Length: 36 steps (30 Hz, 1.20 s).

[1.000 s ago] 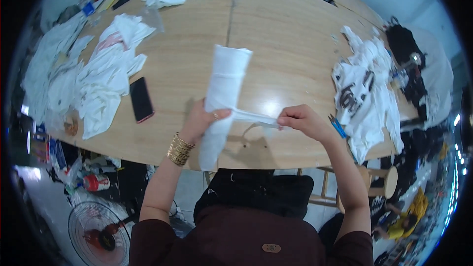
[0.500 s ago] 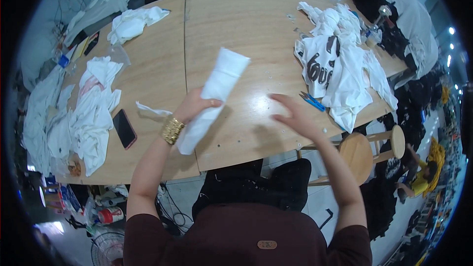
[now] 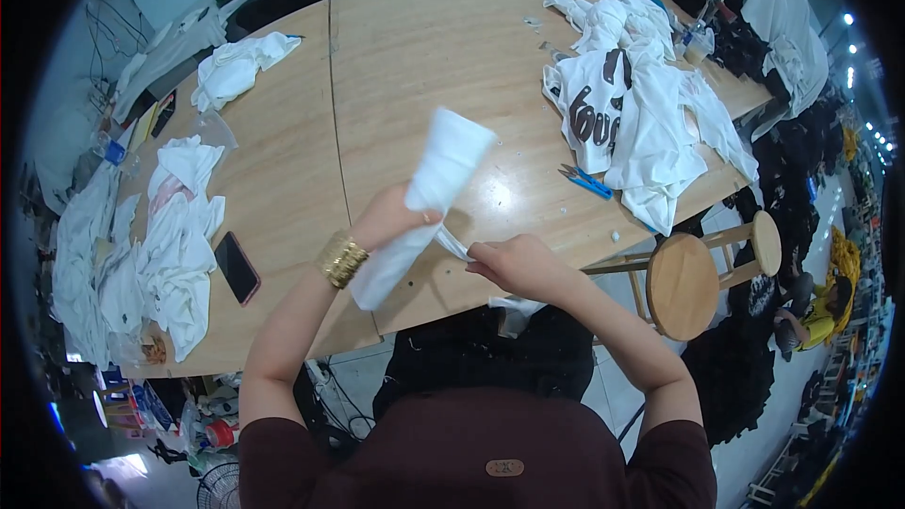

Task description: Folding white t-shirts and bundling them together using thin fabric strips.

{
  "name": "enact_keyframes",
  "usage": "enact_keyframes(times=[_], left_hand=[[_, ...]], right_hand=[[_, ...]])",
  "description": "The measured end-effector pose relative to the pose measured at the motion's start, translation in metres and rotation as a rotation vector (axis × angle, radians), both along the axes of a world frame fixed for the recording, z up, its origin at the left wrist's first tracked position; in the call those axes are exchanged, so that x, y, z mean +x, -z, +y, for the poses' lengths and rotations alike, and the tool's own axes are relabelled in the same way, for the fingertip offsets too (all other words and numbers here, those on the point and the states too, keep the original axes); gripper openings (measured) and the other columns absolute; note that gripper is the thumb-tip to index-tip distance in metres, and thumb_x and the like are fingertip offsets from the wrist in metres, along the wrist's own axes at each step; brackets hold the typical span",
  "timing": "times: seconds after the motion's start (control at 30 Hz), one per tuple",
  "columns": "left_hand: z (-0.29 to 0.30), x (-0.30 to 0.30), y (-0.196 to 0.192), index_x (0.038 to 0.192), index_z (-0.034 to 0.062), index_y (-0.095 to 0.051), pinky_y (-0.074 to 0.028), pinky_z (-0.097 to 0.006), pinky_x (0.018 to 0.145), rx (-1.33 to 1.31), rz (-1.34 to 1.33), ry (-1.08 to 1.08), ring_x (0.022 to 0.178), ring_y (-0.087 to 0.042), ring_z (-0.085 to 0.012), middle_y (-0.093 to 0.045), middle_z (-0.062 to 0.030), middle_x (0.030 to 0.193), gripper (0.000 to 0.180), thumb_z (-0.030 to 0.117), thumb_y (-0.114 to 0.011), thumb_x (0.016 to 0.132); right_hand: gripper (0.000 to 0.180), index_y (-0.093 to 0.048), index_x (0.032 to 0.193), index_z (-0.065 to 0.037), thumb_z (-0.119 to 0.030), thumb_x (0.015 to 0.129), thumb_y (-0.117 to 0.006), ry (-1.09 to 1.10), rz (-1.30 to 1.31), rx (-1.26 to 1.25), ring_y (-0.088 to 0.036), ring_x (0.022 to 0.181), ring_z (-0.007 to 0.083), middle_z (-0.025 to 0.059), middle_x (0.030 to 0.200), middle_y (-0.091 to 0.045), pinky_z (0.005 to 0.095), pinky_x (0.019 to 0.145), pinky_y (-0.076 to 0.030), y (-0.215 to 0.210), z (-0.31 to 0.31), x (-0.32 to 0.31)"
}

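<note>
My left hand (image 3: 388, 217) is closed around the middle of a long, flat-folded bundle of white cloth (image 3: 454, 155), held aslant above the table. From the bundle's side runs a narrow white cloth strip (image 3: 453, 242), drawn fairly straight to my right hand (image 3: 518, 264). The fingers of that hand pinch the strip. Below it, a loose white piece (image 3: 516, 313) hangs past the table's near edge, and it looks like the strip's other end. My left fingers are partly hidden behind the bundle.
White garments with dark lettering (image 3: 594, 113) lie heaped at the right, beside blue-handled thread snips (image 3: 588, 183). More white garments (image 3: 184, 236) and a phone (image 3: 237, 269) lie at the left of the wooden table (image 3: 424, 47). Wooden stools (image 3: 681, 287) stand at the right edge.
My right hand, empty and open before, has moved left and down and now grips the strip. The strip, which trailed left of the bundle, now runs right. The view has shifted slightly.
</note>
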<state>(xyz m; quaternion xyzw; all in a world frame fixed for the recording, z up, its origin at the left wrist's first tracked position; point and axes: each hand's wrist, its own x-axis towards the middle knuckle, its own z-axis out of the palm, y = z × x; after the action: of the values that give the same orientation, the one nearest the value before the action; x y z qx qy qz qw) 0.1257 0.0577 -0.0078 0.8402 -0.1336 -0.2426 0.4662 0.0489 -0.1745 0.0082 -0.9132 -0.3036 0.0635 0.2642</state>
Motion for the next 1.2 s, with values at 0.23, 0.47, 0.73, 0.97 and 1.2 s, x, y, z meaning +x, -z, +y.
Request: enact_keyframes(times=[0.23, 0.47, 0.73, 0.97, 1.2], left_hand=[[-0.051, -0.039, 0.025, 0.095, 0.0065, -0.054, -0.048, -0.042, 0.069, 0.467, -0.739, 0.708, 0.079, -0.059, -0.0342, -0.06, -0.0155, 0.081, 0.038, 0.025, -0.07, 0.066], [-0.068, -0.074, -0.012, 0.115, 0.005, -0.048, -0.046, -0.034, 0.083, -0.365, -0.099, 0.306, 0.095, -0.059, -0.0253, -0.062, -0.0089, 0.103, 0.054, 0.022, -0.073, 0.069], [0.001, -0.04, 0.009, 0.114, -0.0016, -0.048, -0.052, -0.032, 0.069, -0.698, 1.004, -0.18, 0.08, -0.062, -0.0176, -0.061, -0.0114, 0.096, 0.044, 0.024, -0.061, 0.08], [-0.006, -0.026, 0.032, 0.114, -0.001, -0.041, -0.048, -0.038, 0.077, 0.194, -0.033, 0.183, 0.094, -0.058, -0.0277, -0.056, -0.0171, 0.106, 0.057, 0.024, -0.069, 0.072], [-0.024, -0.01, 0.081, 0.105, 0.0047, -0.046, -0.041, -0.042, 0.085, 0.256, -0.659, 0.485, 0.094, -0.052, -0.0331, -0.052, -0.0148, 0.089, 0.045, 0.013, -0.066, 0.066]], right_hand=[[0.022, -0.061, 0.08, -0.008, -0.03, 0.08, -0.063, -0.242, 0.128, 0.132, -0.058, 0.062, 0.0232, 0.0084, 0.063, -0.058, 0.0314, 0.056, -0.042, -0.015, -0.006, 0.055], [0.036, -0.055, 0.115, -0.004, -0.019, 0.083, -0.062, 0.133, 0.5, 0.992, -0.052, 0.103, 0.016, 0.0085, 0.111, -0.059, 0.0308, 0.086, -0.042, 0.136, -0.054, 0.047], [0.022, -0.056, 0.097, -0.006, -0.026, 0.088, -0.051, 0.111, 0.188, -0.029, -0.06, 0.06, 0.0307, 0.0129, 0.069, -0.062, 0.041, 0.057, -0.046, 0.093, -0.012, -0.012], [0.02, -0.05, 0.081, -0.008, -0.027, 0.088, -0.05, -0.127, -0.072, -0.126, -0.061, 0.06, 0.0314, 0.0132, 0.064, -0.058, 0.0442, 0.052, -0.045, 0.048, 0.019, -0.037], [0.023, -0.053, 0.085, -0.006, -0.028, 0.089, -0.049, -0.087, 0.054, -0.024, -0.06, 0.064, 0.0319, 0.0139, 0.068, -0.061, 0.0433, 0.057, -0.045, 0.06, 0.024, 0.033]])
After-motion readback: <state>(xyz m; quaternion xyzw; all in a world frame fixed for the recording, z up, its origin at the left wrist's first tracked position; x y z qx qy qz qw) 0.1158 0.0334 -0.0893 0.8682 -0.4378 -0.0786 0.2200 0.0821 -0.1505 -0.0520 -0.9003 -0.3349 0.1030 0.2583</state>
